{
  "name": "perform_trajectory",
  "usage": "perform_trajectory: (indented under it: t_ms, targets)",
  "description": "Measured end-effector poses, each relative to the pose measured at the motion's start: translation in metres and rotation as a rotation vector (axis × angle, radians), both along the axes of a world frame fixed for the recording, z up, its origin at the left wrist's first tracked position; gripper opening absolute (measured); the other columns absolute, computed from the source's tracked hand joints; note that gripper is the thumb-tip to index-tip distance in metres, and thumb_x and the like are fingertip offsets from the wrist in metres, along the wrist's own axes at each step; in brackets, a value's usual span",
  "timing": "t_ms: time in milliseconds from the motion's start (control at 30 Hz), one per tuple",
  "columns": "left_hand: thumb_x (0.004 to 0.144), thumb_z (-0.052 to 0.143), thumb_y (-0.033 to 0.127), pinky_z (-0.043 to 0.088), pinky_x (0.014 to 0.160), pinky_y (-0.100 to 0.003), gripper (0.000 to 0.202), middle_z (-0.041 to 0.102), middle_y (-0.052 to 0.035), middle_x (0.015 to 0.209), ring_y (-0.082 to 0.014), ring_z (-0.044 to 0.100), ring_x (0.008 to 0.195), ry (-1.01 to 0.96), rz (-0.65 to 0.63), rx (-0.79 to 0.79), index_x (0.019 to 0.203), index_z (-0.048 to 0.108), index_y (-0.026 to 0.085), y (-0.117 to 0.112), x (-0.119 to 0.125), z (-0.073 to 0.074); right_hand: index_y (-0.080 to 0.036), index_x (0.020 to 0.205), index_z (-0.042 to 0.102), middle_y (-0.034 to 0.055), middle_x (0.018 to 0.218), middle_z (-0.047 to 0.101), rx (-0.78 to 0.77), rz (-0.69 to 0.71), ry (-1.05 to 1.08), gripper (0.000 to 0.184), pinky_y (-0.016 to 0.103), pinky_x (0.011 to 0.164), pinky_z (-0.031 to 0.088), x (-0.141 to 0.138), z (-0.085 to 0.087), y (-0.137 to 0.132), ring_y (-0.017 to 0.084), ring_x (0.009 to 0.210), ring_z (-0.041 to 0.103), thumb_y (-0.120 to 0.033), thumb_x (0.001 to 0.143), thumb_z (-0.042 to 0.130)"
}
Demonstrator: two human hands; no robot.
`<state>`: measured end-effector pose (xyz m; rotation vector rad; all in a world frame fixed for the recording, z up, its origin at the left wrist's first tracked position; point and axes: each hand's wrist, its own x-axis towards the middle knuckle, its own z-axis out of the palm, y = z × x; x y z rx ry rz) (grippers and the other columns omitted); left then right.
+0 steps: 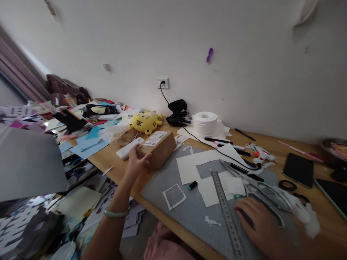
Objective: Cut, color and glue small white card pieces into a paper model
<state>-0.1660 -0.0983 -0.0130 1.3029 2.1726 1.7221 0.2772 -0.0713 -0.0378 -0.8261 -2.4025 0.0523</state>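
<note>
My left hand [137, 159] grips the near left end of a brown cardboard box [165, 148] with a white printed label on top. The box stands at the back left of a grey cutting mat [159, 184]. My right hand [253, 218] rests on the mat with curled fingers; a dark slender thing shows under them, too blurred to name. Just left of that hand lies a steel ruler [224, 202]. Large scissors [267, 196] lie behind it. Cut white paper [187, 169] and a small paper frame [166, 196] lie on the mat, near a dark marker cap [192, 185].
A yellow plush toy [146, 122], a paper roll [205, 122] and a black pouch [177, 112] stand along the wall. A corded glue gun [261, 155], markers [230, 145] and a phone [298, 169] lie at right. Paper heaps [92, 142] fill the left.
</note>
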Motion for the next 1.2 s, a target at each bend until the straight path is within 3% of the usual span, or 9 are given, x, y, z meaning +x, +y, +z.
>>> perform_trajectory:
  t_ms: [167, 400, 567, 700, 967, 1200]
  targets:
    - [0.052, 0.079, 0.046, 0.020, 0.113, -0.054, 0.098, 0.032, -0.0186, 0.141, -0.0388, 0.024, 0.137, 0.162, -0.023, -0.048, 0.132, 0.032, 0.017, 0.001, 0.011, 0.000, -0.022, 0.083, 0.062, 0.0042, 0.083, 0.069, -0.003, 0.003, -0.002, 0.017, 0.033, 0.074, 0.049, -0.001, 0.003, 0.000, 0.019, 0.079, 0.065, -0.019, 0.086, 0.045]
    - [0.063, 0.072, 0.043, 0.031, 0.108, -0.052, 0.074, 0.042, -0.0120, 0.126, -0.0326, 0.041, 0.125, 0.255, 0.027, 0.024, 0.123, 0.037, 0.020, 0.002, 0.025, -0.001, -0.022, 0.083, 0.062, 0.0041, 0.082, 0.069, 0.000, 0.007, -0.004, 0.017, 0.032, 0.072, 0.050, -0.001, 0.006, 0.000, 0.019, 0.078, 0.065, -0.020, 0.086, 0.045]
    - [0.062, 0.076, 0.037, 0.025, 0.110, -0.055, 0.077, 0.025, -0.0173, 0.141, -0.0372, 0.022, 0.138, 0.521, -0.055, 0.069, 0.124, 0.034, 0.022, -0.014, 0.036, -0.011, -0.022, 0.083, 0.063, 0.0053, 0.084, 0.070, -0.012, -0.022, -0.012, 0.019, 0.033, 0.073, 0.050, 0.000, 0.003, 0.000, 0.020, 0.080, 0.065, -0.021, 0.087, 0.044]
    - [0.064, 0.076, 0.037, 0.028, 0.108, -0.057, 0.074, 0.019, -0.0209, 0.145, -0.0393, 0.019, 0.139, 0.685, -0.121, 0.065, 0.123, 0.034, 0.021, -0.021, 0.044, -0.013, -0.021, 0.082, 0.063, 0.0056, 0.083, 0.069, -0.024, -0.008, -0.039, 0.019, 0.032, 0.071, 0.050, -0.001, 0.006, 0.000, 0.020, 0.079, 0.065, -0.019, 0.086, 0.045]
    - [0.057, 0.077, 0.032, 0.030, 0.102, -0.062, 0.068, 0.020, -0.0177, 0.147, -0.0422, 0.026, 0.135, 0.795, -0.057, 0.079, 0.115, 0.042, 0.023, -0.025, 0.058, -0.017, -0.022, 0.082, 0.063, 0.0055, 0.085, 0.069, -0.047, -0.028, -0.015, 0.020, 0.034, 0.073, 0.049, -0.002, -0.001, 0.000, 0.020, 0.080, 0.064, -0.019, 0.086, 0.043]
    - [0.060, 0.077, 0.038, 0.030, 0.101, -0.059, 0.047, 0.038, -0.0109, 0.137, -0.0370, 0.036, 0.129, 1.028, -0.109, 0.158, 0.100, 0.055, 0.028, -0.028, 0.075, -0.024, -0.020, 0.084, 0.063, 0.0057, 0.085, 0.068, -0.057, -0.025, -0.035, 0.019, 0.035, 0.075, 0.048, -0.002, -0.001, 0.000, 0.020, 0.082, 0.063, -0.018, 0.086, 0.045]
